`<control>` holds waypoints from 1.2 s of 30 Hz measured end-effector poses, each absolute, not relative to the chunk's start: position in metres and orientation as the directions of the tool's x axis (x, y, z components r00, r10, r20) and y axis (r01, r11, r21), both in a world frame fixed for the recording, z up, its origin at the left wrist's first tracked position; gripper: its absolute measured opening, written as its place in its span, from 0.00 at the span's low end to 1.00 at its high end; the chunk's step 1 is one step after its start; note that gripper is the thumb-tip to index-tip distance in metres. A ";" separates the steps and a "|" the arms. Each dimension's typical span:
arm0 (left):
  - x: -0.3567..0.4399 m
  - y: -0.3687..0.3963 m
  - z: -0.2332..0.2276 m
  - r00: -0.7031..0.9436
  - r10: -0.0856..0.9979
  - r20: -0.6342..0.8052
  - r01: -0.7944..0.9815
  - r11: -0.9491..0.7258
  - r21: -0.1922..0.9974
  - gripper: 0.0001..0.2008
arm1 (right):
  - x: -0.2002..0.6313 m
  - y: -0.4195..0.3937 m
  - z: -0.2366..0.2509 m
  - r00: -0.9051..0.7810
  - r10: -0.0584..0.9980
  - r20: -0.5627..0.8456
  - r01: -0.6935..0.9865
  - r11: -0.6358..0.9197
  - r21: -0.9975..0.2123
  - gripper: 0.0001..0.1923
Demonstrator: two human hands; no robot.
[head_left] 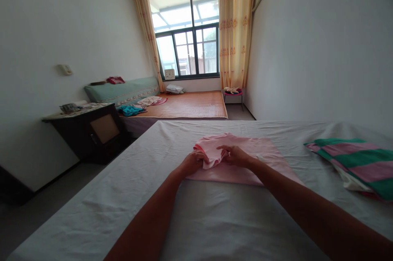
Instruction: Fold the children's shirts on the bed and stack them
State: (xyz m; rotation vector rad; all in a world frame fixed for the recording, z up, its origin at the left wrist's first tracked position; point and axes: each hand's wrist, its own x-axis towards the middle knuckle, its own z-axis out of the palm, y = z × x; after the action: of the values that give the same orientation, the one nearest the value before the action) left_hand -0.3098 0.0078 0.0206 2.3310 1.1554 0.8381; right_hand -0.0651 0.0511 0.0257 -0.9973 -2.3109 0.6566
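Note:
A pink shirt (254,171) lies spread on the white sheet (123,195) in front of me, its collar end toward the left. My left hand (194,163) pinches the fabric near the collar, fingers closed on it. Over the near sleeve, my right hand (235,155) grips a fold of the same shirt between thumb and fingers, with the index finger stretched out to the left. Between the two hands the cloth is lifted a little and creased. The fingertips of both hands are partly hidden by fabric.
Folded green-and-pink striped cloth (362,158) lies at the right on the sheet. Beyond stands a bed with a brown mat (196,103) and some clothes. A dark cabinet (92,134) is at the left, a small stool (233,94) by the curtain.

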 end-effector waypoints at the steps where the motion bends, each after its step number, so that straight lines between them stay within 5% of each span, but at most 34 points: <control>1: -0.310 0.009 0.020 0.463 0.823 0.330 0.577 -0.562 0.593 0.18 | -0.065 0.050 0.027 -0.588 0.754 0.291 0.491 0.619 -0.613 0.22; 6: -0.316 0.015 0.016 0.381 0.859 0.341 0.601 -0.511 0.615 0.20 | -0.056 0.027 0.029 -0.638 0.631 0.442 0.421 0.766 -0.486 0.17; 11: -0.325 0.015 0.030 0.314 0.896 0.315 0.709 -0.442 0.550 0.19 | -0.037 0.009 0.034 -0.775 0.517 0.364 0.357 0.833 -0.423 0.18; 16: -0.299 0.001 0.044 0.269 0.837 0.478 0.742 -0.496 0.451 0.20 | -0.042 0.007 0.040 -0.607 0.654 0.451 0.493 0.755 -0.433 0.18; 20: -0.274 -0.010 0.027 0.449 0.829 0.334 0.756 -0.552 0.353 0.19 | -0.053 -0.003 0.022 -0.723 0.620 0.304 0.535 0.781 -0.322 0.23; 25: -0.275 -0.010 0.008 0.451 0.886 0.113 0.844 -0.464 0.270 0.27 | -0.034 -0.008 -0.003 -0.725 0.672 0.154 0.619 0.733 -0.282 0.30; 31: -0.284 -0.001 0.015 0.476 0.867 0.145 0.816 -0.498 0.294 0.22 | 0.032 0.042 0.000 -0.608 0.772 0.185 0.744 0.636 -0.205 0.24; 36: -0.293 0.039 0.039 0.329 0.917 0.225 0.866 -0.388 0.316 0.16 | 0.092 0.114 0.014 -0.332 0.915 0.230 0.911 0.374 -0.173 0.21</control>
State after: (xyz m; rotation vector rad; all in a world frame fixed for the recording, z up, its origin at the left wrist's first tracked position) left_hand -0.2926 0.0388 0.0388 2.4447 1.6524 0.5578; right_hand 0.0924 0.1142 0.0139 -1.6111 -2.3506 0.0180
